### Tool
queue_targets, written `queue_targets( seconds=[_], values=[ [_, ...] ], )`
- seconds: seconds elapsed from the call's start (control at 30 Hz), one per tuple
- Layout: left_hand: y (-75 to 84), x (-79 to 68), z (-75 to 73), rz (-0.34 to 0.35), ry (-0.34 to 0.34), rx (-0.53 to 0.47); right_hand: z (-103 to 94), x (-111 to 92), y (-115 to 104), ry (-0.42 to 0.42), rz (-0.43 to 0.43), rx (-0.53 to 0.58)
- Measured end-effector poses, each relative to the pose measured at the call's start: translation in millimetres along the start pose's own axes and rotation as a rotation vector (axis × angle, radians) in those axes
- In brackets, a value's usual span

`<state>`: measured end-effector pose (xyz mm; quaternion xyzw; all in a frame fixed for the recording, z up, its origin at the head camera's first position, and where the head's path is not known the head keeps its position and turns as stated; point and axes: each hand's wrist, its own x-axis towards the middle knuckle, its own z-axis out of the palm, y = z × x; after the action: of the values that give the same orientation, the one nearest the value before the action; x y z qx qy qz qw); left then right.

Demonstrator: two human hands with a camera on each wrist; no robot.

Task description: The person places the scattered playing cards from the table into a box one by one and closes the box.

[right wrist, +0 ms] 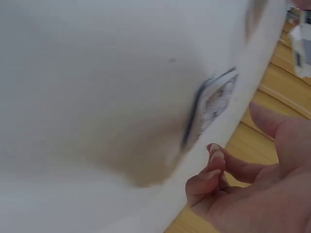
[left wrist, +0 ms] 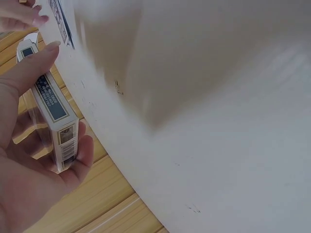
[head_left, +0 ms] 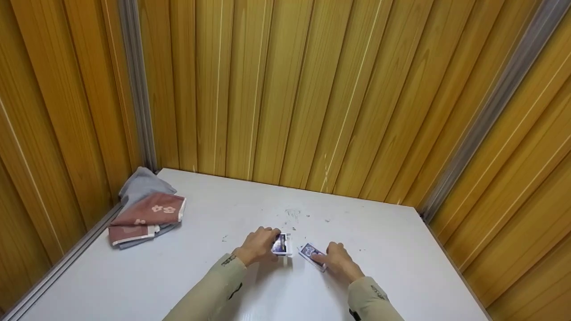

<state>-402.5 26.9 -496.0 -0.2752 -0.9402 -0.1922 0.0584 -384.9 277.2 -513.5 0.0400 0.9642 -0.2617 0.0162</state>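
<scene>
My left hand (head_left: 258, 246) grips a small playing-card box (left wrist: 54, 104), held just above the white table. Its thumb lies along the narrow printed side, and the fingers curl round the other side; a barcode shows on the near end. A flap stands out at the far end of the box. A stack of playing cards (head_left: 310, 252) with a patterned blue-and-white back lies on the table to the right of the box. Close by it is my right hand (head_left: 341, 262); the right wrist view shows a gap between the loosely bent fingers (right wrist: 206, 182) and the stack (right wrist: 214, 107).
The white table (head_left: 200, 276) carries small dark marks near the middle. On its left edge lie a folded reddish cloth with white flowers (head_left: 151, 211) and a grey cloth (head_left: 145, 185). Wood-patterned walls (head_left: 276, 89) stand behind and at both sides.
</scene>
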Motion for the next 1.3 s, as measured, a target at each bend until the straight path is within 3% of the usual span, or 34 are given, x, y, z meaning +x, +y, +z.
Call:
queue_targets(
  seconds=[0.1, 0.33, 0.67, 0.77, 0.87, 0.93, 1.1, 1.3],
  values=[
    [-0.7, -0.9, 1.1, 0.003, -0.006, -0.008, 4.8, 0.5, 12.7, -0.022, 0.012, 0.023],
    [1.3, 1.0, 0.3, 0.002, -0.03, -0.018, 4.2, 4.8, 16.6, 0.096, -0.088, 0.227],
    [2.8, 1.9, 3.1, 0.032, -0.007, -0.04, -5.9, 9.7, 16.8, 0.206, -0.152, 0.195],
    [2.0, 1.2, 4.2, 0.03, -0.005, -0.056, -9.7, 7.9, 11.4, 0.136, -0.17, 0.367],
    [2.2, 0.8, 3.6, 0.023, -0.012, -0.059, -14.9, 5.1, 3.5, 0.01, -0.157, 0.58],
    [2.4, 0.9, 3.2, 0.02, -0.019, -0.051, -17.9, 3.2, -0.4, -0.073, -0.164, 0.648],
    [2.3, 0.4, 3.5, 0.027, -0.032, -0.045, -19.0, 0.0, -7.2, -0.173, -0.217, 0.637],
    [3.1, -0.3, 2.4, 0.018, -0.032, -0.062, -16.2, -2.5, -11.9, -0.174, -0.258, 0.565]
  ],
)
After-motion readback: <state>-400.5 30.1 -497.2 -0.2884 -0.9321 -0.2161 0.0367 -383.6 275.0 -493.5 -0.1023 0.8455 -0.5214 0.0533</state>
